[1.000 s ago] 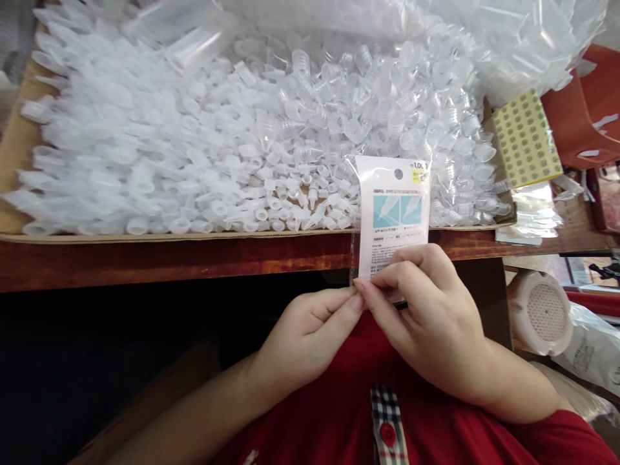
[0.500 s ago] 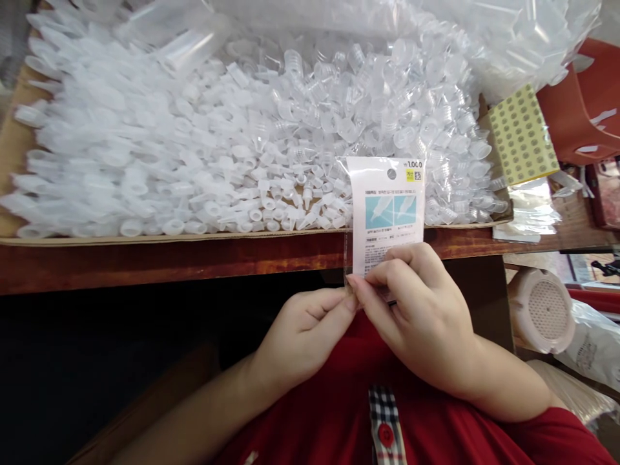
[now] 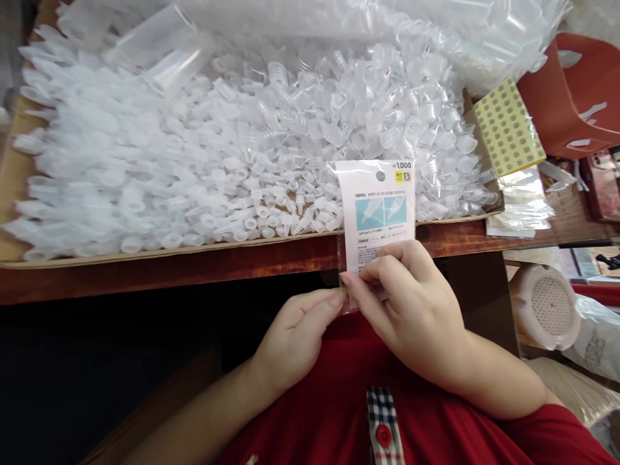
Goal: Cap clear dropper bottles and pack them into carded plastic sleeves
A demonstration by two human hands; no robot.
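Both hands pinch the lower end of a small clear packet (image 3: 376,210) with a white printed card inside; it stands upright in front of the table edge. My left hand (image 3: 298,332) grips its lower left corner between thumb and fingers. My right hand (image 3: 414,310) is closed over its lower right part. Behind the packet lies a flat cardboard tray (image 3: 145,257) heaped with translucent plastic parts: long tubes (image 3: 92,161) on the left, small caps and nozzles (image 3: 271,194) in the middle, threaded pieces (image 3: 402,123) on the right.
A red-brown wooden table edge (image 3: 194,268) runs across. At the right lie a yellow sheet of round stickers (image 3: 506,129), a stack of clear bags (image 3: 520,210), a red plastic bin (image 3: 576,97) and a round pinkish perforated lid (image 3: 547,310). Clear bags of parts (image 3: 436,32) sit behind.
The packet and both hands have shifted slightly left in view and the camera has turned a little. The grip on the packet's lower end is unchanged.
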